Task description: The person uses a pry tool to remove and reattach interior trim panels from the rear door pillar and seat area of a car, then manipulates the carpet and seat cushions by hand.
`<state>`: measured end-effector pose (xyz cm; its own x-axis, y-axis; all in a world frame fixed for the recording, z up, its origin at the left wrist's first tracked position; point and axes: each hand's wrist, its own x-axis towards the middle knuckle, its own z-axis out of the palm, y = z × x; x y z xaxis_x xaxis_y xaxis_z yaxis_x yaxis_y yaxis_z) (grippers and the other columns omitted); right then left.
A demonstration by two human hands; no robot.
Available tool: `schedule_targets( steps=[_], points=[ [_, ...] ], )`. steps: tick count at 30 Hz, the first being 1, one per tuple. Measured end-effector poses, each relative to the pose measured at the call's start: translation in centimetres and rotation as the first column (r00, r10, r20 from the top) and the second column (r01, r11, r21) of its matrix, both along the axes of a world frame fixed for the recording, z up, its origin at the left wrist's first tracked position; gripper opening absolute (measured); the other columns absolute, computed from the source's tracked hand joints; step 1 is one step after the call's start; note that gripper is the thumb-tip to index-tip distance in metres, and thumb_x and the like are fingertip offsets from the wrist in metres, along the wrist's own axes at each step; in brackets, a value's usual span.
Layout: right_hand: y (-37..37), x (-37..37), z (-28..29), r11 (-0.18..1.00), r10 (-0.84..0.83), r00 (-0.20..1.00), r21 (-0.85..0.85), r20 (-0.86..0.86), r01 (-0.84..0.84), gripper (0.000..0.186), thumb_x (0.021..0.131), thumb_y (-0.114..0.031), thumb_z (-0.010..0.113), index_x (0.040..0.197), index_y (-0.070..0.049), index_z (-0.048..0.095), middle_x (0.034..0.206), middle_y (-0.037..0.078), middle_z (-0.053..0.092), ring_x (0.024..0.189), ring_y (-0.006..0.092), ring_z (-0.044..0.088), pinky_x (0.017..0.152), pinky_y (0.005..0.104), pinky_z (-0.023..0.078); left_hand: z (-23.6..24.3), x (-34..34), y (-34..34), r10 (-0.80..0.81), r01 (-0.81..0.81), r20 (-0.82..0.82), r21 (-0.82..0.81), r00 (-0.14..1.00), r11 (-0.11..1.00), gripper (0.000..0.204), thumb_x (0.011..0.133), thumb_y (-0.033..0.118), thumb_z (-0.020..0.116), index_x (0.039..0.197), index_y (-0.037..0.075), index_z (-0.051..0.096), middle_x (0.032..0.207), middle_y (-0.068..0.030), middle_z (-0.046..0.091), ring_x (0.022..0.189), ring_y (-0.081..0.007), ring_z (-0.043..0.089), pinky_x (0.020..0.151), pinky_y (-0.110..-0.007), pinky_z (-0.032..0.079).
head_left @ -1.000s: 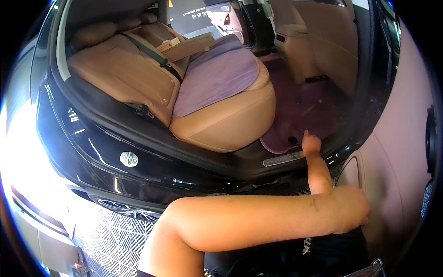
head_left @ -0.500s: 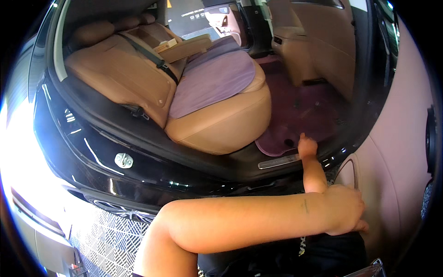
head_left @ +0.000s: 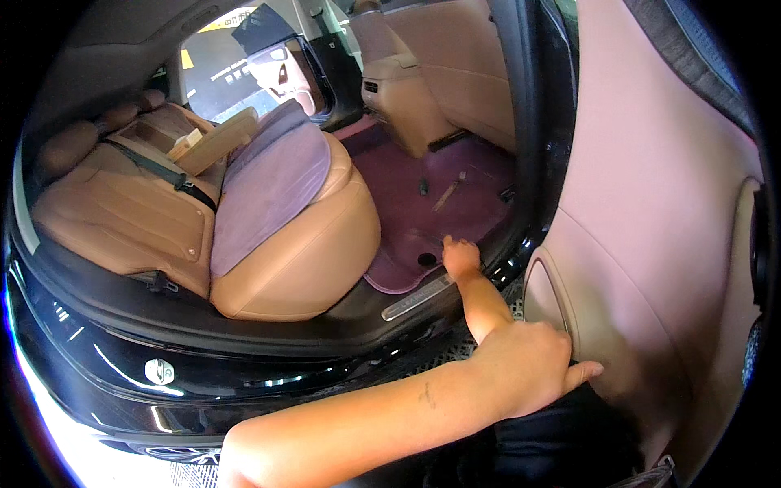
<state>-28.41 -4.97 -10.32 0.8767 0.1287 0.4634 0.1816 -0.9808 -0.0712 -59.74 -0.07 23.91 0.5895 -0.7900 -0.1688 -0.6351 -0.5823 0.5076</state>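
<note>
1. right hand (head_left: 462, 256), just right of frame centre: fingers partly curled over the purple floor mat (head_left: 411, 224); whether it grips cannot be told.
2. left hand (head_left: 529, 358), right of lower centre: fingers bent, thumb extended, near the pink door panel (head_left: 643, 211); grasp cannot be told.
3. silver sill plate (head_left: 419, 299), centre: lettered, blurred.
4. grey panel (head_left: 205, 83), upper left: small pale lettering.

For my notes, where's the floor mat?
In the head view, the purple floor mat lies right of centre, beside the tan seat, with the right hand at its near edge.
</note>
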Motion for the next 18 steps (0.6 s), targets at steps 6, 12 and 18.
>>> schedule_targets(
  steps=[6,12,18],
  points=[
    [0.0,-0.1,-0.1,1.000,0.013,1.000,0.013,-0.022,-0.012,0.013,0.091,-0.022,0.063,0.096,-0.010,0.063,0.086,0.012,0.076,0.088,0.0327,0.073,0.078,0.0476,0.056,-1.7,0.1,1.1,0.150,-0.084,0.228,-0.277,0.962,0.957,0.070,0.102,0.060,0.049,0.092,-0.005,0.074,0.100,-0.0233,0.072,0.104,-0.0398,0.069,0.088,-0.050,0.056],
    [0.3,0.1,-0.3,1.000,0.009,1.000,0.020,-0.011,-0.009,0.014,0.090,-0.023,0.063,0.095,-0.010,0.063,0.084,0.013,0.075,0.087,0.0336,0.073,0.078,0.0482,0.056,0.7,0.7,1.6,0.015,-0.010,-0.087,0.057,0.996,0.998,0.069,0.102,0.060,0.049,0.096,-0.004,0.074,0.104,-0.0240,0.072,0.103,-0.0394,0.070,0.088,-0.047,0.057],
    [-0.1,0.0,-0.6,1.000,0.015,1.000,0.027,0.007,-0.015,0.016,0.090,-0.024,0.064,0.095,-0.009,0.063,0.083,0.014,0.075,0.086,0.0345,0.073,0.078,0.0493,0.056,-3.6,0.0,1.3,0.182,-0.040,0.290,-0.436,0.940,0.899,0.066,0.101,0.057,0.052,0.087,-0.002,0.075,0.087,-0.0213,0.074,0.089,-0.0394,0.074,0.079,-0.048,0.059]
  ],
)
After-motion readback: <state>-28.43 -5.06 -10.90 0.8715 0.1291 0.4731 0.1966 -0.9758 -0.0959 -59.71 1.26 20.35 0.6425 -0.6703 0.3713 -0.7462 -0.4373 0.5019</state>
